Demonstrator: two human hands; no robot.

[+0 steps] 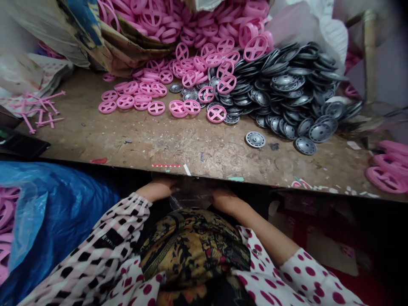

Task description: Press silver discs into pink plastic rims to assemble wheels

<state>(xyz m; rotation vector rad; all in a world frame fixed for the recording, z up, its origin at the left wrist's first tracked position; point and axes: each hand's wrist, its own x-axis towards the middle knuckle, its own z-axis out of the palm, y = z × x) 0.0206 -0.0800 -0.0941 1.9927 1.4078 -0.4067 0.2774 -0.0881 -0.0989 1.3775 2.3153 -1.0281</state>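
Centrally, just below the middle of the frame: one left hand [161, 187] and one right hand [225, 199], both at the front edge of a worn wooden worktable [178, 140], fingers hidden by that edge, so whether they are open or closed on anything cannot be told. Between the hands, a piece of clear plastic film [189, 199], partly under the edge, nearest to both. Upper centre: a large heap of pink four-spoke wheels [216, 114], spilling toward the middle of the tabletop. Upper right of centre: a pile of dark grey slotted discs [305, 145], its left side mingled with the wheels; one lighter grey disc [255, 139] lies apart, just in front. Upper left: a torn brown sack [127, 49] beside the wheels. Left edge: a loose group of pink rods [41, 112], several crossing. Right edge: a stack of larger pink wheels [384, 178]. Lower left: a blue plastic sack [70, 199], pink pieces [4, 221] showing at its side. Along the front edge: small scraps, including a green one [236, 179].
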